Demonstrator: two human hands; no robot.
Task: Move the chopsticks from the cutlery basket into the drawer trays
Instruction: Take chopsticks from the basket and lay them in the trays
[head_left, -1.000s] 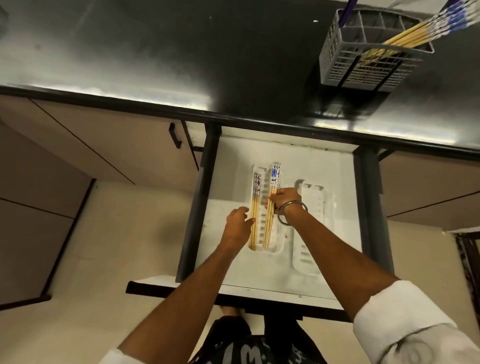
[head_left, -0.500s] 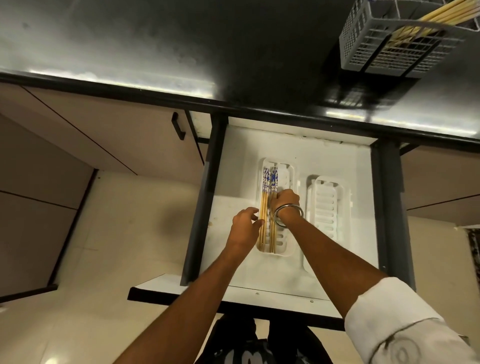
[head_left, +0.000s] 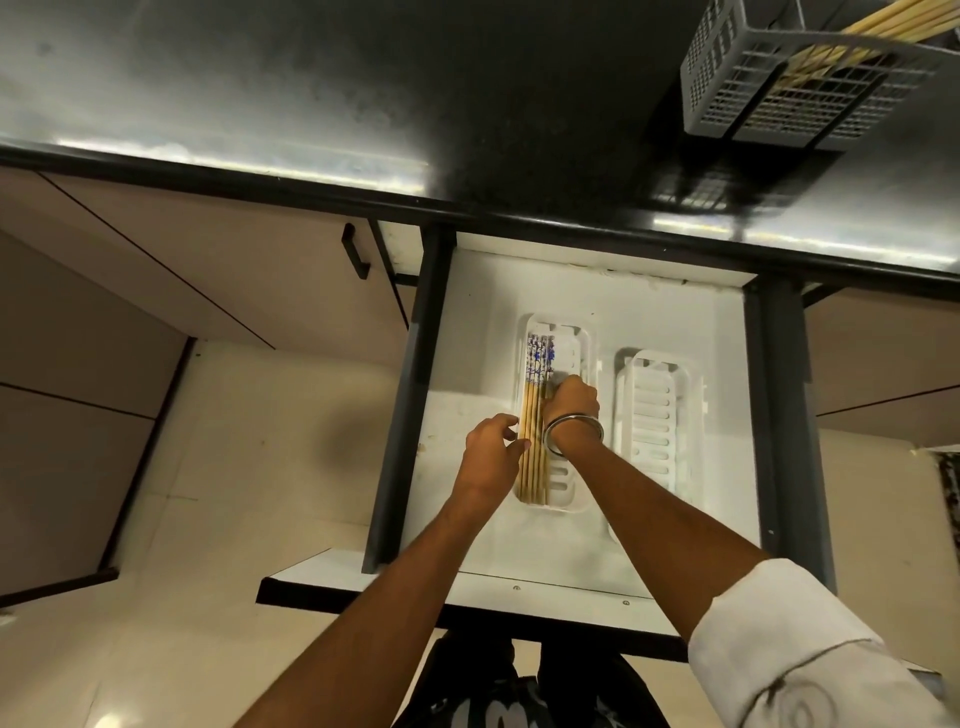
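Note:
Several bamboo chopsticks (head_left: 535, 410) with blue-and-white patterned tops lie side by side along the left side of the left white tray (head_left: 576, 340) in the open drawer (head_left: 478, 312). My right hand (head_left: 571, 402), with a metal bangle on the wrist, rests on their right edge with fingers curled against them. My left hand (head_left: 491, 457) touches their left edge with its fingertips. The right white tray (head_left: 652, 410) holds nothing. The grey cutlery basket (head_left: 779, 98) stands on the counter at top right with more chopsticks (head_left: 893, 23) leaning out of it.
The black glossy countertop (head_left: 363, 93) spans the top of the view. A beige cabinet door with a black handle (head_left: 356, 252) is left of the drawer. The drawer's dark side rails (head_left: 402, 415) flank it. Light floor tiles lie below left.
The two separate groups of chopsticks have been pushed together into one tight row in the left tray. Both hands stayed at the chopsticks. The view shifted down, so the basket sits higher in frame.

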